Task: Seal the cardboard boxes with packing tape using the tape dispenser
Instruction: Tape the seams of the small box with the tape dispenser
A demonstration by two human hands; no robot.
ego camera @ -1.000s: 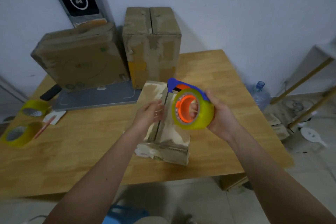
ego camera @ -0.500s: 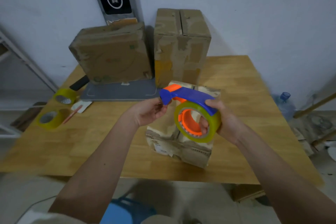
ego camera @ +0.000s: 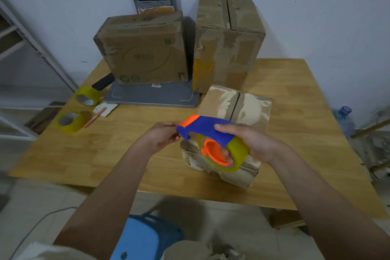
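A blue and orange tape dispenser [ego camera: 207, 130] with a yellowish roll of tape hangs above a small worn cardboard box [ego camera: 251, 108] on the wooden table [ego camera: 118, 154]. My right hand [ego camera: 249, 143] grips the dispenser, fingers through the orange core and thumb on the blue top. My left hand [ego camera: 162, 137] pinches at the dispenser's orange front end; the tape end itself is too faint to see. The small box's top flaps meet at a dark open seam. Behind it stand a tall box [ego camera: 228, 42] and a wide box [ego camera: 143, 48].
Two spare tape rolls [ego camera: 71, 121] [ego camera: 87, 96] and an orange pen [ego camera: 96, 117] lie at the table's left. A grey flat device [ego camera: 152, 96] sits under the wide box. A blue stool [ego camera: 145, 236] is below the table's near edge, a water bottle [ego camera: 344, 116] on the floor at the right.
The dispenser has turned from roll-facing-me to lying flatter, blue handle on top. My left hand left the small box and came to the dispenser's front end. The view shifted, showing more of the table's left.
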